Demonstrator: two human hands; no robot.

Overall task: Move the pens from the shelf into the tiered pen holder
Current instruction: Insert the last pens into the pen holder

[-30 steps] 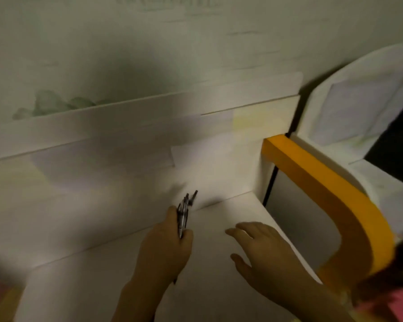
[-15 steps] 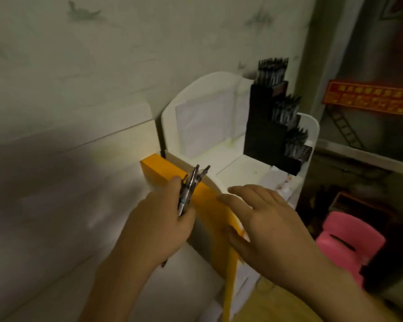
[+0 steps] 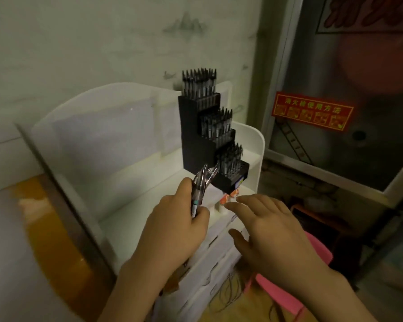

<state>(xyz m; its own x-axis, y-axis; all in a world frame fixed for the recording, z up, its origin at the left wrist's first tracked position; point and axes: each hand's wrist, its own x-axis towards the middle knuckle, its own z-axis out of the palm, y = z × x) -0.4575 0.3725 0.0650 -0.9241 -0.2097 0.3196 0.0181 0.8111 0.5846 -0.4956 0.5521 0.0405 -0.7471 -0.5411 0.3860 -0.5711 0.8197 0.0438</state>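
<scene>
The left hand (image 3: 172, 231) is curled around a small bundle of pens (image 3: 201, 187), thumb and fingers clamped on the barrels low down, so that the upper ends stick out above the fist. The bundle's long axis runs nearly upright, leaning a little away from the person and to the right, and its tips reach to just in front of the lowest step of the black tiered pen holder (image 3: 209, 140). That holder stands on the white desk organizer (image 3: 135, 173) and is already packed with upright pens on its three upper steps; the front, lowest row looks the least full, though its slots are too dark to read. Seen from the holder, the gripped pens lie just below and to its left, nearly touching its front corner, while the right hand (image 3: 270, 231) hovers lower and to the right, fingers spread and straight, holding nothing. The left hand is therefore the nearer one, and the likely move is to lift the pens over the front row and lower them
</scene>
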